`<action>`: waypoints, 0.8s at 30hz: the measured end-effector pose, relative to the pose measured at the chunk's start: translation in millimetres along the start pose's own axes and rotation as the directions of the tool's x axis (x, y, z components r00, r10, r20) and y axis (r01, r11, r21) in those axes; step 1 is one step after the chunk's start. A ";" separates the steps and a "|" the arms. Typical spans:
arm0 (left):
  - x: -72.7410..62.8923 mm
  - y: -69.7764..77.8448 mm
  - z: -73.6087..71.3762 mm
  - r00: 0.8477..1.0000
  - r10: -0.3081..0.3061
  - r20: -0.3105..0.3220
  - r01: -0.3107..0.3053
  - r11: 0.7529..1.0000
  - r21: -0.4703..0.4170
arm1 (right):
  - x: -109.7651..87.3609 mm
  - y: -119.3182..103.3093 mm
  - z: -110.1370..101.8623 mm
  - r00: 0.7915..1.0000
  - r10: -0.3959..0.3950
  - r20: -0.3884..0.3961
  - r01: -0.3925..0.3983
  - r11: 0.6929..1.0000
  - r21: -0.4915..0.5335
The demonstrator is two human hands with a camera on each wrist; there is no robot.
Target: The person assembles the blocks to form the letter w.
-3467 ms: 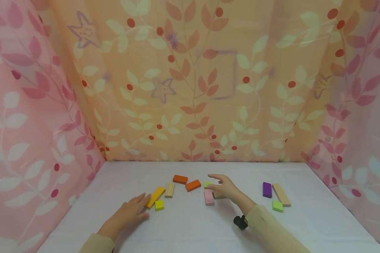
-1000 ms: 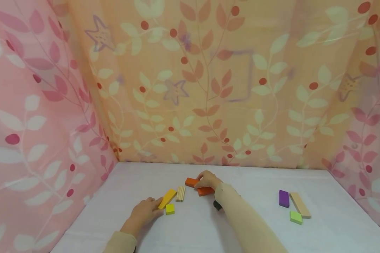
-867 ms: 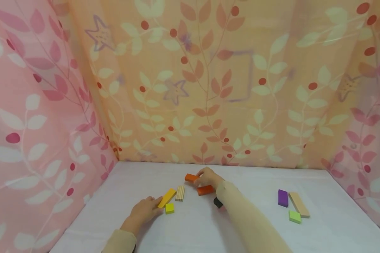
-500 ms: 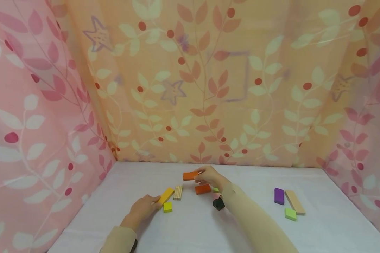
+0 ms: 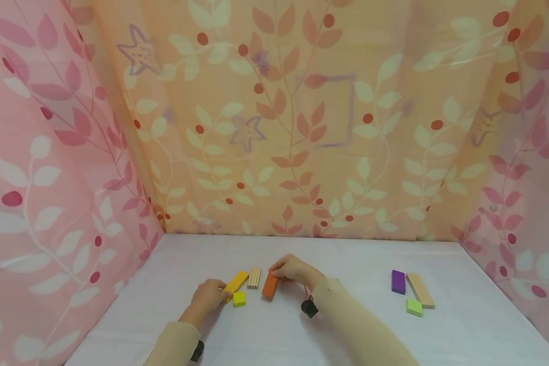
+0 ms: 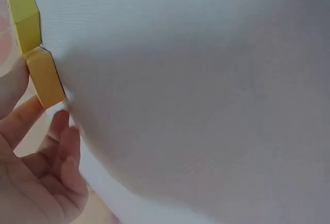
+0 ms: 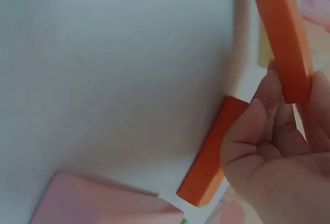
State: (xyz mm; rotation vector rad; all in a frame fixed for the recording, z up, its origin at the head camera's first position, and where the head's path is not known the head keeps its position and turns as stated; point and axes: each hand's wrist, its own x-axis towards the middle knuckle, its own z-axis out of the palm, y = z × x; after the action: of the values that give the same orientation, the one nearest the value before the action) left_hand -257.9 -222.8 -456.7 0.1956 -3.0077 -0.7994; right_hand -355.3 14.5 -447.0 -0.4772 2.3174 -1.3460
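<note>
My right hand (image 5: 298, 270) pinches one end of an orange block (image 5: 270, 285), which points toward the front of the table. The right wrist view shows this block raised between thumb and fingers, with a second orange block (image 7: 212, 153) lying on the table below; the hand hides that one in the head view. My left hand (image 5: 205, 299) holds the near end of a yellow-orange block (image 5: 236, 284) between thumb and finger. Right beside that block lies a small yellow block (image 5: 239, 299), and a striped wooden block (image 5: 254, 278) sits near its far end.
A pink block (image 7: 98, 203) lies near my right wrist, mostly hidden in the head view. Farther right are a purple block (image 5: 398, 282), a long plain wooden block (image 5: 421, 291) and a light green block (image 5: 414, 307). Patterned cloth (image 5: 283, 152) walls the table's back and sides.
My right hand has lifted the rear orange block, turned it lengthwise and brought it forward, toward the striped block. My left hand stays at the yellow-orange block. The head view has shifted slightly.
</note>
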 end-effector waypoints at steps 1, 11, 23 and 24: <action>0.0 0.2 0.3 1.000 -0.006 0.007 0.007 1.000 -0.019 | 0.3 0.4 1.8 1.000 -0.007 0.001 0.007 1.000 -0.022; 0.3 3.1 2.4 0.998 -0.033 0.049 0.038 0.994 -0.106 | -1.6 -3.1 11.5 0.999 -0.046 -0.023 0.043 0.992 -0.118; 7.7 -5.5 11.2 0.992 -0.111 0.056 0.119 0.977 -0.175 | -1.4 -1.6 23.1 0.989 0.090 -0.118 -0.108 0.982 -0.155; 11.0 -10.2 14.8 0.994 -0.098 0.045 0.105 0.979 -0.174 | -0.9 -1.6 23.5 0.989 0.090 -0.118 -0.109 0.981 -0.159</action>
State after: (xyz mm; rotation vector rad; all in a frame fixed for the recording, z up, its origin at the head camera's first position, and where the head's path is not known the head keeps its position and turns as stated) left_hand -268.4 -225.6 -474.7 0.3357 -2.9582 -1.0841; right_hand -342.4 -3.1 -455.9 -0.3386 2.5208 -1.1667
